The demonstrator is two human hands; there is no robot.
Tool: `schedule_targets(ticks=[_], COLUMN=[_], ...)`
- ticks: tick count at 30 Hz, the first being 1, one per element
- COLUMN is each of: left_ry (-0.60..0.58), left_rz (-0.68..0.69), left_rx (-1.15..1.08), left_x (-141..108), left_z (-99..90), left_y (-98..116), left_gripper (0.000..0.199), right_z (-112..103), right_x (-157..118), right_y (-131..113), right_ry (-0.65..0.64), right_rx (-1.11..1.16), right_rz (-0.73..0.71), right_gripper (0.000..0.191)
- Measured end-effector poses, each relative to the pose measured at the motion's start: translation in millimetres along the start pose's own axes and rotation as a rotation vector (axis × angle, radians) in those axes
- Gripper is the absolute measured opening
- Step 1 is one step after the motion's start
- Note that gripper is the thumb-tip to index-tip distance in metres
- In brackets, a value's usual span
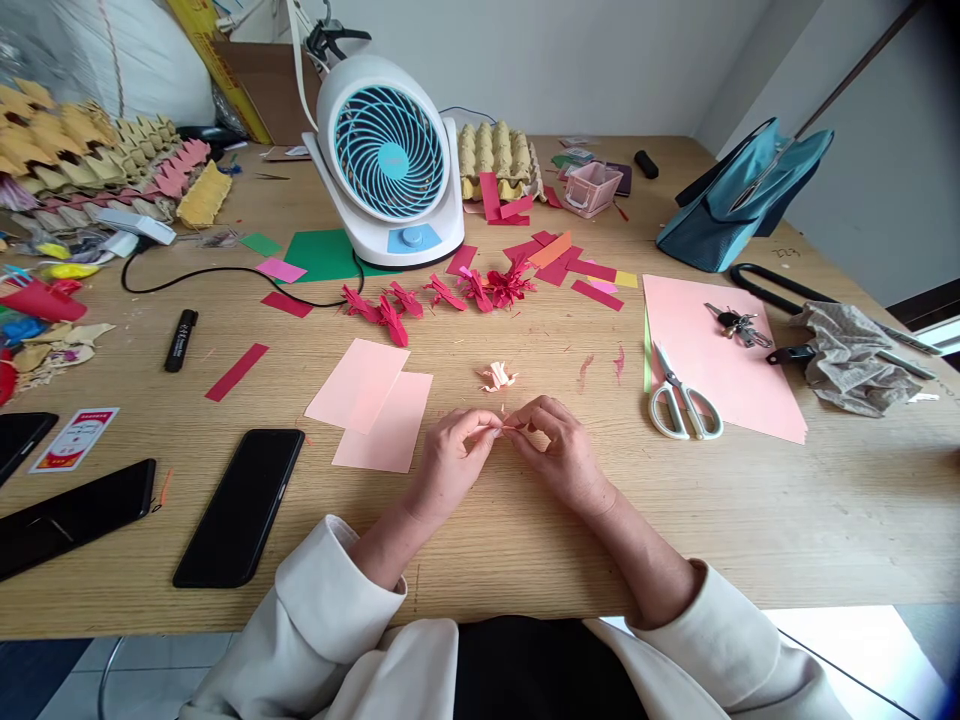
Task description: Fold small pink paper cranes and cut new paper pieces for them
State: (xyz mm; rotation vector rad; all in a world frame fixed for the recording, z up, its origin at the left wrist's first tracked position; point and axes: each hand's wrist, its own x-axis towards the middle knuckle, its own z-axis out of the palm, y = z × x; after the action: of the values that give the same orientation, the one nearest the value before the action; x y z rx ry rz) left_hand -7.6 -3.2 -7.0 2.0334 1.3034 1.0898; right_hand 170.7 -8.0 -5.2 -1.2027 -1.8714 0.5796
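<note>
My left hand [459, 447] and my right hand [559, 455] meet above the table, thumbs and forefingers closed in a pinch. Between their fingertips is a small pale pink piece of paper [504, 425], mostly hidden by the fingers. Just beyond them lies a crumpled, cut pale pink paper piece [498, 376]. Two overlapping light pink paper sheets [390, 425] rest left of my left hand. Farther back, several red cut-paper pieces [405, 300] form a row that ends in a fuller red paper flower [511, 285].
White-handled scissors [682, 400] and keys [739, 325] lie on a large pink sheet [757, 395] at right. A fan [390, 160] stands at the back, its black cable [225, 275] running left. Phones [240, 510] and a black marker [181, 340] are at left; a blue bag [739, 200] is back right.
</note>
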Motion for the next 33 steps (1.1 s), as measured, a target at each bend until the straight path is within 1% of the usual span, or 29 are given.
schedule_targets(ticks=[7,12,17,20,23,25,28,30,33], left_ry=[0.020,0.004,-0.008,-0.021,-0.030,-0.044,-0.049,-0.024,0.014], left_rz=[0.075,0.114,0.109,0.044,-0.082,-0.159,-0.261,-0.337,-0.433], left_rx=[0.089,0.126,0.154,0.078,-0.111,-0.239,-0.380,-0.470,-0.631], left_x=[-1,-1,-1,0,1,2,2,2,3], left_z=[0.5,0.0,-0.9,-0.9,0.0,1.0,2.7,3.8,5.3], left_y=[0,1,5,7,9,9,5,1,-2], left_gripper=[0.010,0.011,0.013,0.011,0.005,0.004,0.010,0.019,0.030], right_z=[1,1,1,1,0,-2,-4,-4,0], right_x=[-1,0,-1,-1,-1,0,2,4,4], right_y=[1,1,0,0,1,2,3,4,5], right_ry=[-0.002,-0.007,-0.026,-0.031,0.004,0.028,0.067,0.082,0.035], right_rx=[-0.038,-0.059,-0.106,-0.113,-0.089,-0.035,0.089,0.156,0.241], right_rz=[-0.027,-0.045,-0.060,-0.052,-0.013,0.014,0.066,0.132,0.246], right_gripper=[0.007,0.008,0.008,0.008,0.015,0.019,0.015,0.018,0.024])
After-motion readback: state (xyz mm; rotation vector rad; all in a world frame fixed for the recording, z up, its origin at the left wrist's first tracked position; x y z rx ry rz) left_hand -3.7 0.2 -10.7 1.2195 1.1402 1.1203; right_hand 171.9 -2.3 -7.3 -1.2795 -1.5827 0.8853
